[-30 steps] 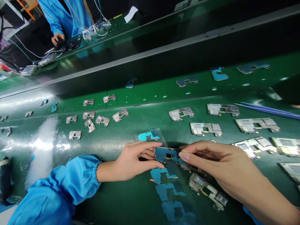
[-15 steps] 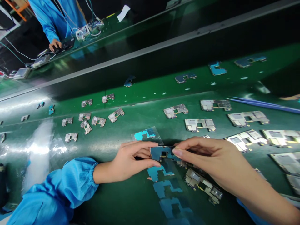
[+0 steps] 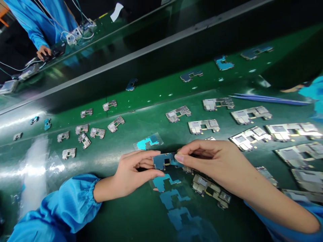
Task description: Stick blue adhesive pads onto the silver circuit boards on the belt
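The left hand (image 3: 130, 176) pinches the blue-faced circuit board's (image 3: 158, 162) left end. The right hand (image 3: 214, 158) pinches its right.

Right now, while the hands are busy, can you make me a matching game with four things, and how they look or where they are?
Things:
1. paper strip
2. tweezers
3. left sleeve
4. nearest dark blue board

Places or looks:
A. long, thin and lying at the right
B. white, near the picture's top edge
C. between the left hand and the right hand
D. bright blue, gathered at the wrist

Right pairs: 1-B, 2-A, 3-D, 4-C
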Available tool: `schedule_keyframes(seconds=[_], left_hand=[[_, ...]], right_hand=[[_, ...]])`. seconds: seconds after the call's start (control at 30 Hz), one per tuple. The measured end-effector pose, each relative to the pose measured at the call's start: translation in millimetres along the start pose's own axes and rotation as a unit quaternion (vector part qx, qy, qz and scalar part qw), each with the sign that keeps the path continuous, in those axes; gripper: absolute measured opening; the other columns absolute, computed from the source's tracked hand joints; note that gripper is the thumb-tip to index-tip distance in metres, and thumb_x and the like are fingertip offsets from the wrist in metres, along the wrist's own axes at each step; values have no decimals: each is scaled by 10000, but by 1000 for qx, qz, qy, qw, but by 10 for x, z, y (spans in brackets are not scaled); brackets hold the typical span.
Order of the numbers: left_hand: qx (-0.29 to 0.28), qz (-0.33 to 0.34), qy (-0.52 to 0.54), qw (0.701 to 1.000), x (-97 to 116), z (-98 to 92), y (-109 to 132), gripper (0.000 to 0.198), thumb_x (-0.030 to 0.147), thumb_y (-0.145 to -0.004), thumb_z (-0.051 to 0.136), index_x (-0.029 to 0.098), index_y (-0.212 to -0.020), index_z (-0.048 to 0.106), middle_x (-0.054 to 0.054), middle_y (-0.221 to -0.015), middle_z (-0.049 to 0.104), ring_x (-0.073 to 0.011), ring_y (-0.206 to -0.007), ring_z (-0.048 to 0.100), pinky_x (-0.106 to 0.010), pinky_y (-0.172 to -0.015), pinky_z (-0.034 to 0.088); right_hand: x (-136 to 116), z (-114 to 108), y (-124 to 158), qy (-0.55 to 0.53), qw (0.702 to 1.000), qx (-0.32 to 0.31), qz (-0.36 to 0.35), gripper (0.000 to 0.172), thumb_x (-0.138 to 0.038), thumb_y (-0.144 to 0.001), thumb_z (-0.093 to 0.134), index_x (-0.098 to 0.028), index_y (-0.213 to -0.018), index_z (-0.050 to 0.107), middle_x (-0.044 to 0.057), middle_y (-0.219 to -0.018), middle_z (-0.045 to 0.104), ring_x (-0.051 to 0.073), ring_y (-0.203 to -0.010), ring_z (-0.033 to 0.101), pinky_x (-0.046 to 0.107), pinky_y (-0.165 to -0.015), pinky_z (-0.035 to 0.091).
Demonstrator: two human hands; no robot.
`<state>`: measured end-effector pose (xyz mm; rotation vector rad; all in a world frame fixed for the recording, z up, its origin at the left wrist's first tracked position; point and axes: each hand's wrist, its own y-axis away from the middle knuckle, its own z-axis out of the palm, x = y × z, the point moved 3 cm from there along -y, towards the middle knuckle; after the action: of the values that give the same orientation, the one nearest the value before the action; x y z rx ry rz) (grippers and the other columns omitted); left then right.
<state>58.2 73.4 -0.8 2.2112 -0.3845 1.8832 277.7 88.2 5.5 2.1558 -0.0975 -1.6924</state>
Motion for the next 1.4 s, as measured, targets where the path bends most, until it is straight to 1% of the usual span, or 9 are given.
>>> schedule_keyframes(seconds=[0.27,0.5,0.7,0.97,1.07,1.17,1.23,1.3,1.4], left_hand=[[-8,7,11,1000,23,5,-6,417,237,-748,886,178,-1139,754,-64,-926,817,-239,-790,806,-304,-750,706],[-4,45,17,999,23,4,1,460,165,-738,888,213,-1172,744,-42,-926,808,-223,-787,806,-285,-749,703],[-3,34,1,999,27,-6,8,421,195,-754,880,200,-1154,752,-49,-919,802,-220,-750,803,-288,-731,706],[-5,35,27,999,5,31,22,448,152,-722,897,214,-1141,751,-30,-901,806,-200,-755,803,-243,-718,693],[-9,30,22,999,48,-2,11,443,181,-721,902,201,-1135,747,-29,-871,812,-183,-727,797,-228,-692,682],[38,32,-32,998,175,-221,-224,451,275,-739,893,188,-1151,732,-30,-851,810,-174,-730,783,-255,-706,668],[103,50,-130,985,280,-449,-552,414,362,-799,838,182,-1155,730,-47,-907,804,-182,-798,767,-288,-761,644],[142,78,-256,953,351,-639,-975,352,406,-870,758,175,-1136,738,-74,-1023,786,-201,-922,737,-325,-868,598],[97,83,-420,898,310,-743,-1603,307,374,-909,721,163,-1130,740,-109,-1173,737,-243,-1129,656,-387,-1035,486]], right_hand=[[34,23,-9,-44,999,2,26,227,-472,-714,771,-247,-676,770,39,-658,730,187,-584,626,291,-502,473],[39,18,-11,-45,999,7,20,179,-412,-713,753,-241,-666,775,30,-648,729,161,-571,618,259,-493,467],[38,28,-34,-48,999,7,10,178,-403,-716,752,-231,-672,765,22,-627,714,151,-554,610,251,-477,455],[41,97,-38,-2,1000,17,-21,176,-384,-772,715,-237,-676,703,3,-625,671,147,-555,587,261,-484,425],[-26,66,-3,110,987,84,-81,216,-361,-775,730,-239,-671,585,-24,-593,580,145,-536,540,274,-500,417],[-118,-30,78,246,934,156,-207,230,-384,-836,718,-231,-731,582,-4,-631,557,193,-635,571,314,-568,457],[-123,-43,131,301,898,102,-305,172,-376,-895,691,-206,-868,678,54,-784,658,258,-840,638,383,-725,528],[-64,-6,168,346,863,3,-368,240,-332,-869,749,-212,-1076,734,118,-1124,712,347,-1155,602,488,-920,525],[47,77,162,409,828,-67,-378,439,-258,-757,864,-280,-1183,760,129,-1524,517,472,-1410,391,624,-1003,475]])
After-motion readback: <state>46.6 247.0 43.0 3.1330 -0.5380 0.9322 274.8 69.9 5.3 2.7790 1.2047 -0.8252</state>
